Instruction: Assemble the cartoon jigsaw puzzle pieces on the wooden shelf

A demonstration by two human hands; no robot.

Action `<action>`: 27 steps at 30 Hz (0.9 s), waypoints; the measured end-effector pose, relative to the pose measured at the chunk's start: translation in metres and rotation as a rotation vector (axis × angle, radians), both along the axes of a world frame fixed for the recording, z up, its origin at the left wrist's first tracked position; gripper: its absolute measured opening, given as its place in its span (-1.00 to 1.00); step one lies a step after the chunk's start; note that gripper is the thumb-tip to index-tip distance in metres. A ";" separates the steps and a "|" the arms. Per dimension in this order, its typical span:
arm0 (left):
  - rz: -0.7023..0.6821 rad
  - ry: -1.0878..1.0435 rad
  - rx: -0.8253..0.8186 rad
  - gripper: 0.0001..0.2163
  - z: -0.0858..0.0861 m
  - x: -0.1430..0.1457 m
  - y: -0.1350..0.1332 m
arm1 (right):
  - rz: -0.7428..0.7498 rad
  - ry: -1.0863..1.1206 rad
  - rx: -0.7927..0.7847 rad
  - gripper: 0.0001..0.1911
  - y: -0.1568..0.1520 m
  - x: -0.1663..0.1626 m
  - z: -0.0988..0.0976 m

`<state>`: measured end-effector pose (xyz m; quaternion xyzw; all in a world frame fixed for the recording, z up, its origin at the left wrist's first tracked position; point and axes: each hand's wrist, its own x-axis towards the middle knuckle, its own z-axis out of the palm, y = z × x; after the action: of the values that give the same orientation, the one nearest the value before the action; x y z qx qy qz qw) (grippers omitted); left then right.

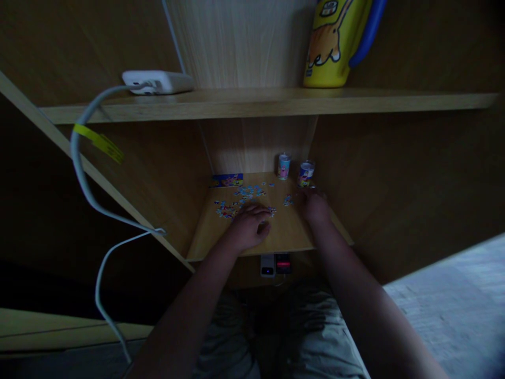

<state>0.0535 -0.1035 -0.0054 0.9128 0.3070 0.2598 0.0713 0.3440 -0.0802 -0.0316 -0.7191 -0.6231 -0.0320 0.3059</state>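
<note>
Puzzle pieces [248,191] are being seen scattered across the compartment floor [288,231] at the centre of the frame, with a smaller cluster being shown right of centre. The left hand [251,223] is being held low over the nearer pieces, partly curled, the thumb being bent away from the fingers; whether a piece is being gripped cannot be told. The right hand [314,206] is being extended towards the right-hand can [306,174], its fingertips being lost in shadow, so neither their opening nor any hold can be told.

Pieces could be being swept out of place by the left palm, and that can could be being toppled if it were knocked by the right fingers. In the dim light, small pieces could easily be being overlooked.

The other can [284,166] is being seen upright just beside, to the left; the contents of both are being hidden. The inside of the yellow mug [329,47], upper right, is being cut off by the frame.
</note>
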 end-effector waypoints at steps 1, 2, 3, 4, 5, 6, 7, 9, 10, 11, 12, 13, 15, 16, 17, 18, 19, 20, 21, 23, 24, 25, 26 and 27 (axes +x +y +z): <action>0.000 0.000 -0.005 -0.70 0.000 0.000 0.000 | 0.021 -0.021 -0.002 -0.59 0.001 -0.002 -0.001; -0.001 -0.002 -0.009 -0.69 0.000 0.000 0.000 | 0.048 -0.044 0.001 -0.59 0.002 -0.005 -0.002; -0.001 -0.004 -0.012 -0.69 0.000 0.000 0.001 | 0.086 -0.068 0.004 -0.58 0.003 -0.008 -0.002; -0.001 -0.006 -0.013 -0.69 0.000 0.000 0.001 | 0.125 -0.093 0.004 -0.58 0.004 -0.011 -0.002; 0.001 -0.008 -0.012 -0.70 -0.001 0.000 0.001 | 0.147 -0.116 0.003 -0.59 0.005 -0.014 -0.001; 0.002 -0.009 -0.010 -0.70 -0.001 0.000 0.002 | 0.137 -0.128 -0.003 -0.62 0.005 -0.016 0.000; 0.003 -0.009 -0.007 -0.71 -0.002 0.000 0.002 | 0.114 -0.131 -0.017 -0.64 0.005 -0.018 0.001; 0.004 -0.006 0.001 -0.71 -0.004 0.000 0.002 | 0.031 -0.114 -0.063 -0.68 0.005 -0.019 0.004; 0.004 -0.005 0.004 -0.71 -0.004 0.000 0.002 | -0.003 -0.100 -0.086 -0.68 0.005 -0.019 0.006; 0.001 -0.005 0.007 -0.71 -0.004 0.000 0.002 | -0.030 -0.083 -0.105 -0.67 0.004 -0.018 0.006; -0.002 -0.006 0.009 -0.71 -0.004 0.000 0.002 | -0.044 -0.067 -0.118 -0.68 0.004 -0.018 0.006; -0.005 -0.008 0.010 -0.71 -0.004 0.000 0.001 | -0.047 -0.056 -0.125 -0.68 0.004 -0.017 0.006; -0.005 -0.008 0.010 -0.70 -0.004 0.000 0.001 | -0.046 -0.051 -0.132 -0.70 0.004 -0.015 0.003; -0.002 -0.006 0.009 -0.70 -0.004 0.000 0.001 | -0.045 -0.056 -0.129 -0.71 0.005 -0.015 0.001; 0.003 -0.003 0.009 -0.70 -0.004 0.000 0.000 | -0.044 -0.064 -0.123 -0.71 0.005 -0.015 0.000; 0.009 -0.001 0.008 -0.71 -0.004 0.000 0.000 | -0.040 -0.070 -0.112 -0.72 0.006 -0.014 -0.002; 0.013 0.001 0.009 -0.71 -0.004 0.000 0.000 | -0.028 -0.070 -0.096 -0.73 0.007 -0.014 -0.003; 0.013 0.002 0.009 -0.71 -0.004 0.000 0.000 | -0.007 -0.059 -0.077 -0.75 0.008 -0.014 -0.004; 0.012 0.002 0.009 -0.71 -0.004 0.000 0.001 | 0.029 -0.036 -0.057 -0.76 0.008 -0.013 -0.004; 0.009 0.004 0.008 -0.72 -0.004 0.000 0.001 | 0.128 0.056 -0.016 -0.76 0.009 -0.012 -0.004; 0.008 0.003 0.009 -0.72 -0.005 0.000 0.001 | 0.175 0.115 0.006 -0.76 0.009 -0.012 -0.003; 0.006 0.000 0.010 -0.72 -0.005 0.000 0.001 | 0.211 0.171 0.027 -0.76 0.009 -0.011 -0.002; 0.005 -0.003 0.011 -0.72 -0.004 0.000 0.001 | 0.235 0.213 0.046 -0.76 0.008 -0.011 -0.001; 0.002 -0.007 0.011 -0.72 -0.004 0.000 0.002 | 0.247 0.233 0.057 -0.76 0.008 -0.010 -0.001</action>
<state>0.0539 -0.1020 -0.0097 0.9119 0.3064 0.2647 0.0669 0.3339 -0.0723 -0.0322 -0.6271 -0.6658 0.0718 0.3979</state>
